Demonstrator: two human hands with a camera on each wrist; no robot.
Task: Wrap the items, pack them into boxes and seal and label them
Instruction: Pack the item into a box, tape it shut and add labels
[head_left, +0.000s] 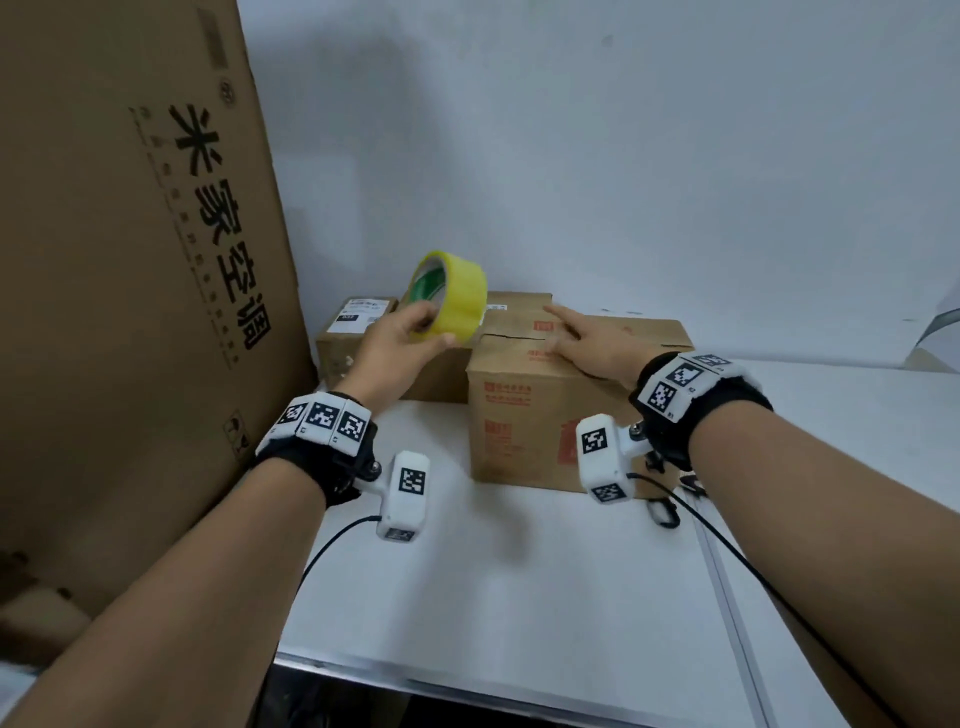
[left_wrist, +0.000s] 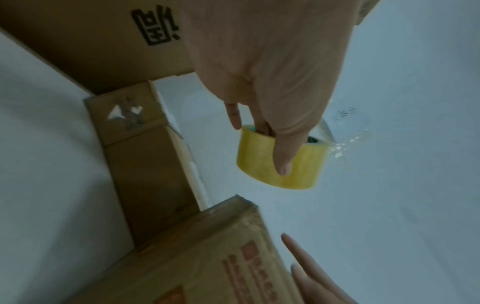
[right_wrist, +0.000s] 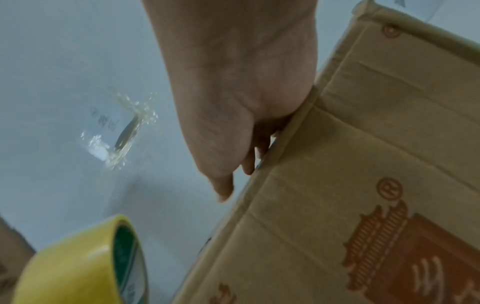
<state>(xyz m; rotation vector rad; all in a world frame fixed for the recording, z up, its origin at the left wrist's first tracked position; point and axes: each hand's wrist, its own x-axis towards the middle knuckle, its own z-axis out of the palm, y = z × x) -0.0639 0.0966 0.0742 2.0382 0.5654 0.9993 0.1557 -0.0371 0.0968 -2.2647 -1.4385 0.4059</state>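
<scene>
Left grip (head_left: 400, 332) round one tape roll (head_left: 451, 297); right grip (head_left: 589, 340) flat on one of three boxes (head_left: 545, 415)

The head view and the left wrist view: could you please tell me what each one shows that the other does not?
Only the head view shows both wrist-worn cameras, the tall printed carton at the left, and the right hand lying flat with straight fingers on top of the red-printed box. Only the left wrist view shows fingers of the left hand hooked inside the core of the yellow tape roll, thumb on its outer face. Both show that roll held off the table, the red-printed box, and a smaller box behind.
</scene>
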